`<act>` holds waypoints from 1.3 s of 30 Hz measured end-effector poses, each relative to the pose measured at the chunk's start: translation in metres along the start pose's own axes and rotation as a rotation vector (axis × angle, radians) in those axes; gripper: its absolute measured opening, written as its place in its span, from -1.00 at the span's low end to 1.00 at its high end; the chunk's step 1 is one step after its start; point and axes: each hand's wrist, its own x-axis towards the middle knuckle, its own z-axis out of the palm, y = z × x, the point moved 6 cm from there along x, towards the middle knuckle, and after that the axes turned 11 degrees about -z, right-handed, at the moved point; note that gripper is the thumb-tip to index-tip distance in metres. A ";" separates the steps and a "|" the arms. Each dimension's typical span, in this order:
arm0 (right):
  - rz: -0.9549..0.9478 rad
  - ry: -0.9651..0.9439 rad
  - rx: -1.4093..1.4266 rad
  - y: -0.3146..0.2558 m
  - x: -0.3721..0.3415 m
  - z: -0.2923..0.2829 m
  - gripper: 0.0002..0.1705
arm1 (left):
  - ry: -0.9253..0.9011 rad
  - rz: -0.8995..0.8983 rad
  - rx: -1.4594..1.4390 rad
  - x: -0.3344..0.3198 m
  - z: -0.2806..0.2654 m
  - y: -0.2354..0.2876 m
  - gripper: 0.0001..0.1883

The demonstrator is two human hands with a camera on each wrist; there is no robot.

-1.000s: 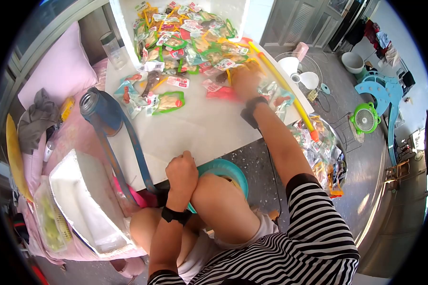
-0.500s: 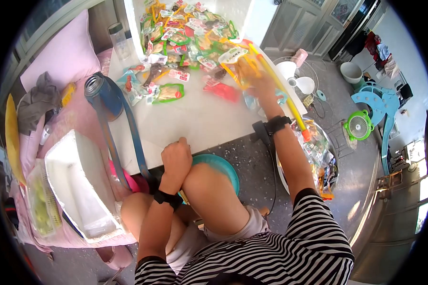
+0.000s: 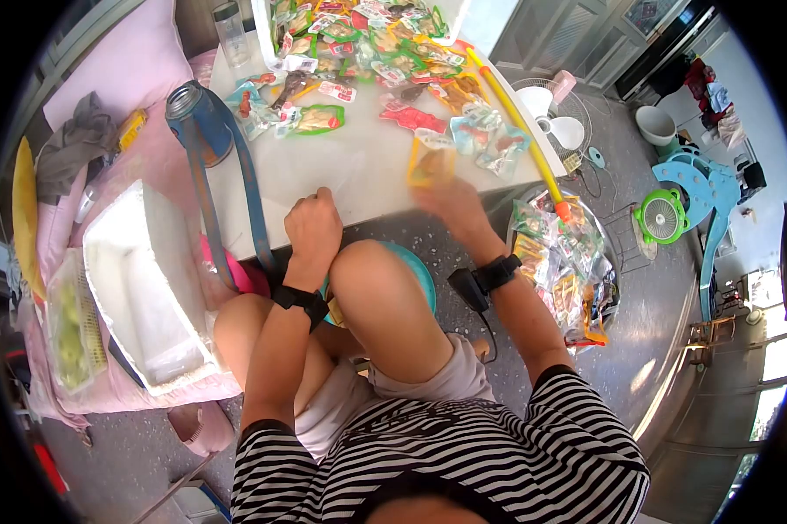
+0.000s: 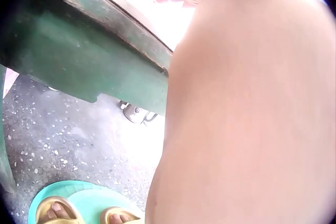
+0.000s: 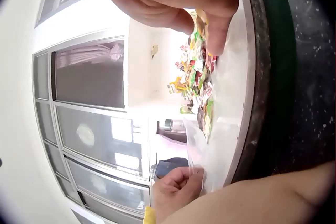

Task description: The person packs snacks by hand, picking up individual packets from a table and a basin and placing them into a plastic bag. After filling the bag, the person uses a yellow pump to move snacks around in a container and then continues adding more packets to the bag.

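Note:
My right hand [image 3: 453,208] pinches a small yellow-edged food packet [image 3: 433,162] near the table's front edge; the hand is blurred. Beside the raised knee, my left hand [image 3: 315,227] has its fingers curled. In the right wrist view those fingers pinch a clear plastic bag [image 5: 196,141], which spreads over the tabletop. On the white table [image 3: 367,188] lie a red packet [image 3: 413,119], light-blue packets [image 3: 489,140] and a green-edged packet [image 3: 319,120]. Many more packets [image 3: 384,44] spill from a white foam box [image 5: 149,58] at the back.
A yellow stick [image 3: 520,127] lies along the right table edge, above a basin of packets [image 3: 577,271]. At left stand a blue strapped bottle holder [image 3: 203,131], a glass jar [image 3: 230,35] and a white foam tray [image 3: 144,288]. A teal basin [image 3: 419,279] sits under my knees.
My right hand has reached the packets by the stick, picked one up and drawn it back toward me. My left hand stays by the knee. The view has shifted.

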 end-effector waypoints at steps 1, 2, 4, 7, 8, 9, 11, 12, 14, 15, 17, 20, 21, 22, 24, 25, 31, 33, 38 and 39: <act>0.105 -0.093 0.081 0.001 -0.009 0.015 -0.69 | -0.006 0.001 0.002 -0.001 0.001 -0.001 -0.94; 0.138 -0.192 -0.130 -0.006 -0.011 0.024 -0.70 | -0.010 0.000 0.003 0.000 0.002 -0.002 -0.94; 0.206 -0.387 -0.556 -0.015 -0.013 0.036 -0.73 | -0.016 -0.011 -0.021 0.000 0.003 -0.004 -0.94; -0.238 -0.334 -1.084 -0.024 0.028 0.022 -0.73 | -0.048 -0.033 -0.028 -0.001 0.013 -0.007 -0.93; -0.392 -0.342 -1.211 -0.032 0.037 0.024 -0.61 | -0.059 -0.041 -0.024 0.000 0.015 -0.009 -0.93; -0.501 -0.386 -1.235 -0.034 0.041 0.030 -0.54 | -0.073 -0.048 -0.027 0.001 0.017 -0.010 -0.93; -0.722 -0.473 -1.269 -0.038 0.041 0.053 -0.39 | -0.102 -0.060 -0.027 0.001 0.019 -0.008 -0.92; -0.664 -0.557 -1.267 -0.031 0.046 0.061 -0.29 | -0.100 -0.064 -0.024 0.001 0.018 -0.007 -0.94; -0.544 -0.722 -1.260 -0.016 0.054 0.076 -0.11 | -0.097 -0.073 -0.019 0.001 0.014 -0.006 -0.95; -0.584 -0.746 -1.306 -0.010 0.059 0.075 -0.09 | -0.089 -0.074 -0.035 0.001 0.015 -0.008 -0.95; -0.669 -0.798 -1.396 0.002 0.066 0.078 -0.06 | -0.069 -0.081 -0.066 0.001 0.014 -0.012 -0.91; -0.474 -0.748 -1.453 0.005 0.071 0.073 -0.01 | -0.055 -0.074 -0.046 0.001 0.007 -0.008 -0.97; -0.369 -0.725 -1.433 0.004 0.070 0.069 -0.12 | -0.056 -0.074 -0.043 0.001 0.008 -0.007 -0.97; -0.267 -0.699 -1.412 0.001 0.068 0.065 -0.24 | -0.056 -0.074 -0.041 0.001 0.008 -0.007 -0.97; -0.128 -0.616 -1.177 -0.008 0.060 0.053 -0.47 | -0.054 -0.074 -0.042 0.002 0.009 -0.007 -0.97; -0.086 -0.557 -0.965 -0.015 0.050 0.043 -0.60 | -0.055 -0.073 -0.045 0.002 0.010 -0.007 -0.97; 0.127 -0.373 -0.163 -0.018 0.013 0.016 -0.89 | -0.114 -0.055 -0.077 0.000 0.023 -0.007 -0.89; 0.164 -0.369 -0.142 -0.018 0.008 0.019 -0.87 | -0.123 -0.031 -0.098 0.000 0.025 -0.004 -0.89; 0.253 -0.352 -0.164 -0.003 0.009 0.043 -0.81 | -0.096 0.015 -0.150 -0.001 0.016 -0.001 -0.91; 0.254 -0.341 -0.137 -0.002 0.011 0.045 -0.81 | -0.082 0.022 -0.148 -0.001 0.015 -0.002 -0.91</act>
